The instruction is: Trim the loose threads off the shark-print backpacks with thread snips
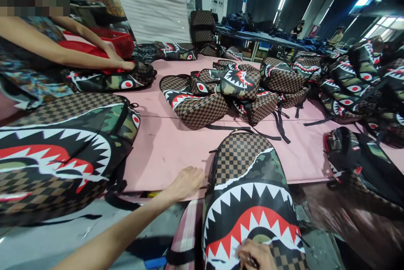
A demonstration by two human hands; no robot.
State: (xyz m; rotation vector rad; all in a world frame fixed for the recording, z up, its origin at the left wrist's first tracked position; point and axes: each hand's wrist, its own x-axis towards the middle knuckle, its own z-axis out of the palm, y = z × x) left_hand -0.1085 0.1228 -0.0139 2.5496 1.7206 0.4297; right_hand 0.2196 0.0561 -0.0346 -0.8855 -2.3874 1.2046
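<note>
A backpack (pixel 249 202) with a brown checkered top, a camouflage patch and a red-and-white shark mouth stands upright at the table's front edge. My left hand (pixel 187 182) is beside its upper left side, fingers curled and pointing at the bag's edge; whether they pinch anything is too small to tell. Low on the bag's front, at the bottom of the view, my right hand (pixel 257 255) has its fingers bent against the shark print. What those fingers hold, if anything, is hidden.
A large shark backpack (pixel 63 152) lies at the left. More backpacks (pixel 202 105) are piled across the pink table (pixel 158 152) and at the right. At the back left, another person's hands (pixel 123 63) reach onto a bag near a red bin (pixel 123 42).
</note>
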